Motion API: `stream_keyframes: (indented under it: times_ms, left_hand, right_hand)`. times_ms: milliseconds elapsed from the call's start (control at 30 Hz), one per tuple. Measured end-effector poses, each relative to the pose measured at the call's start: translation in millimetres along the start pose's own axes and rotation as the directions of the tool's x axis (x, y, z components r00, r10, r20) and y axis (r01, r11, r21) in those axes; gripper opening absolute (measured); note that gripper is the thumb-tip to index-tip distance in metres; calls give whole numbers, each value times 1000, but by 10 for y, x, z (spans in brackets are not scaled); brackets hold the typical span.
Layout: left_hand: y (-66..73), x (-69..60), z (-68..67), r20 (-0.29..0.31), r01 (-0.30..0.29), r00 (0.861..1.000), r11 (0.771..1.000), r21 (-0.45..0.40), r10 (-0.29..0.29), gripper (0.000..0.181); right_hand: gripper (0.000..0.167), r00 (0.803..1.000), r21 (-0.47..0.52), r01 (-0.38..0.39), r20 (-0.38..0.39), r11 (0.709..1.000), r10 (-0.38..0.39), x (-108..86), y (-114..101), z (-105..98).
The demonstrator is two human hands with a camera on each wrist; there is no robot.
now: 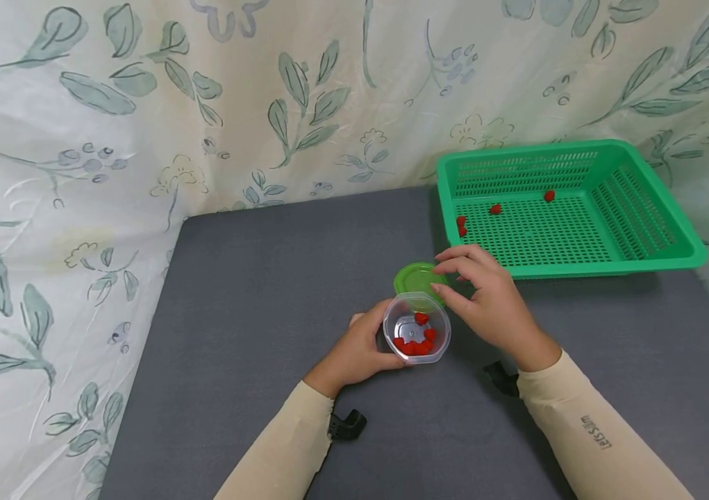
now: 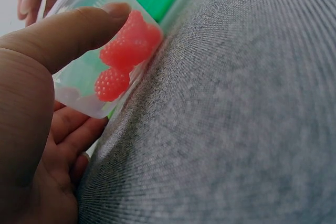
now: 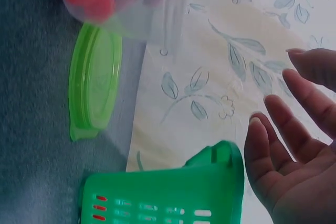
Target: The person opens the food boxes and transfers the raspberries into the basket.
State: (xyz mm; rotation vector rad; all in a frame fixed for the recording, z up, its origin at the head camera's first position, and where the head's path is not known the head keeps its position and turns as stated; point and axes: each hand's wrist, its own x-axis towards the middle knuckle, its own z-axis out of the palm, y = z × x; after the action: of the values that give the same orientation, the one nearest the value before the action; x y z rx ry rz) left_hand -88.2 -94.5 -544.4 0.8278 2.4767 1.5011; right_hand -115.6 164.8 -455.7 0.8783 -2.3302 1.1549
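My left hand (image 1: 360,351) grips a clear plastic tub (image 1: 394,326) from its left side, thumb on the near wall and fingers around the far side. Inside lie several red raspberries (image 2: 113,83), mostly gathered toward the near wall. Just beyond the tub, a green lid (image 3: 100,85) lies flat on the table, partly covered by the tub's rim in the head view. My right hand (image 1: 485,295) hovers to the right of the lid with fingers loosely bent and apart. The right wrist view shows nothing between those fingers.
A green perforated basket (image 1: 610,267) stands at the back right, with a few raspberries (image 1: 550,196) toward its left and back. Grey cloth covers the table (image 1: 254,298). Behind and to the left hangs a leaf-patterned curtain (image 1: 235,139).
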Motion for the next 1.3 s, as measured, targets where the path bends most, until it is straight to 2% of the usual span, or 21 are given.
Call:
stream_keyframes:
  times_ms: [167, 300, 600, 900, 1033, 1200, 1300]
  left_hand:
    - [-4, -4, 6, -2, -6, 1000, 1000, 0, 6, 93]
    - [-15, -3, 11, -4, -10, 1000, 1000, 10, 10, 92]
    - [-23, -1, 5, 3, 5, 1000, 999, 33, -5, 93]
    - [-14, -3, -9, 12, 6, 1000, 999, 40, -6, 94]
    - [-12, -1, -14, 22, 10, 1000, 999, 38, -11, 94]
    - [-10, 1, -17, 27, 7, 1000, 999, 40, -8, 94]
    - [-7, 1, -17, 22, 4, 1000, 999, 40, -5, 94]
  right_hand:
    - [26, 997, 4, 9, 75, 1000, -10, -28, -26, 76]
    - [22, 987, -2, 1, 160, 1000, -1, -48, -32, 131]
    - [20, 946, -22, -91, 310, 996, 93, -87, 8, 228]
    - [18, 902, -25, -82, 424, 996, 85, -138, 12, 354]
    - [20, 876, -60, -109, 466, 992, 124, -164, 10, 400]
    - [28, 858, -136, -131, 481, 982, 181, -201, 15, 430]
    - [26, 851, -168, -142, 483, 975, 207, -205, 9, 444]
